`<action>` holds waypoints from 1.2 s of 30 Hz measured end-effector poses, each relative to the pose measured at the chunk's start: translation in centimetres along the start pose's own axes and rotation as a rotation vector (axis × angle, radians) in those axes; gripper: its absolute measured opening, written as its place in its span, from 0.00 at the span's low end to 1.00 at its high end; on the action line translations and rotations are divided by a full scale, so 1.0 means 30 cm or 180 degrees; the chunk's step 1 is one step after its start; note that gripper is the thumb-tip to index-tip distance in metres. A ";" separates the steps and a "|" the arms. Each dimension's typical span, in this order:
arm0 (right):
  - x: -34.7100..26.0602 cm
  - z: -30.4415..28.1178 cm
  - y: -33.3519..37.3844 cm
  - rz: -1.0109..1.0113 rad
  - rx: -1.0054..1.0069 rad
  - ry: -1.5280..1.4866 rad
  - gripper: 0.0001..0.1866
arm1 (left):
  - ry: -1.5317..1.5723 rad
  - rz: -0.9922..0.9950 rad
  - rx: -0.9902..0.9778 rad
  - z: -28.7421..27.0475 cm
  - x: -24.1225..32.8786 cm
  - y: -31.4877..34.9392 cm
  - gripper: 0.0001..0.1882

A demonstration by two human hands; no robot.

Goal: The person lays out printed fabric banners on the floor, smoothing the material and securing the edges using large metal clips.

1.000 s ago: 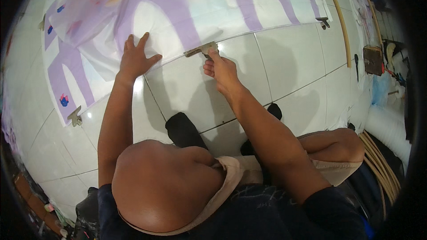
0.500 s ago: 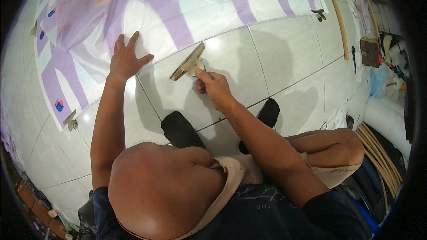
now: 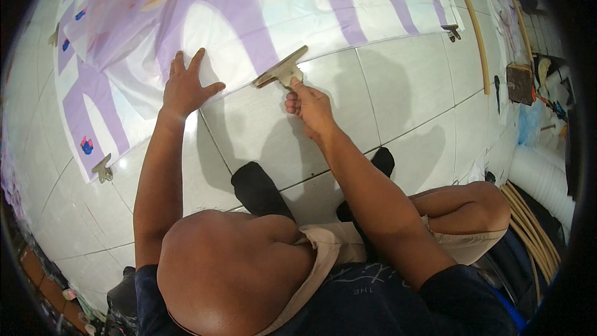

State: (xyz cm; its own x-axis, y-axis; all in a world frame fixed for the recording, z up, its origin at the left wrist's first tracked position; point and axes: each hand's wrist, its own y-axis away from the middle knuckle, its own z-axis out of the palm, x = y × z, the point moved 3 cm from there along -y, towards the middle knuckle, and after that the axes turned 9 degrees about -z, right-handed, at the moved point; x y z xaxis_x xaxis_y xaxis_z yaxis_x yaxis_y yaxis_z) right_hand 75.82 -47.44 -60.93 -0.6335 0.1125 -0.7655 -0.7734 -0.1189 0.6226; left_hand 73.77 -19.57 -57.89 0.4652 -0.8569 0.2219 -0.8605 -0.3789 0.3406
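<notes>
One clip is in the right hand; left hand touches sheet.

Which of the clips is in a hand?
The wide metal clip in the right hand, by the printed sheet's near edge. The near-left corner clip, right corner clip and left-edge clip have no hand on them.

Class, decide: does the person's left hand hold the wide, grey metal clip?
No: the right hand grips the clip, while the left hand lies spread on the purple-and-white printed sheet.
</notes>
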 end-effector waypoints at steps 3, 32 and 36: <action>-0.021 -0.017 -0.031 -0.0082 0.0016 -0.0077 0.19 | -0.0020 0.0003 0.0008 0.000 0.001 -0.001 0.51; -0.109 0.001 -0.033 0.0796 -0.0454 0.1255 0.37 | -0.0216 -0.0039 -0.0053 -0.003 -0.004 0.002 0.52; -0.373 -0.055 -0.131 -0.0021 -0.1690 0.4860 0.38 | -0.0306 -0.0100 -0.0068 -0.002 -0.006 0.003 0.51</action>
State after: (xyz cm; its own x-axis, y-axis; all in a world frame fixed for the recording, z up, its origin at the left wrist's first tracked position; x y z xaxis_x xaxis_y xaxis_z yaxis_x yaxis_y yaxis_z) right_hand 85.97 -49.85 -55.08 0.2314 -0.8828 -0.4089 -0.4762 -0.4693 0.7436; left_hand 73.61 -19.42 -57.82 0.4688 -0.8748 0.1224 -0.8407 -0.3994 0.3657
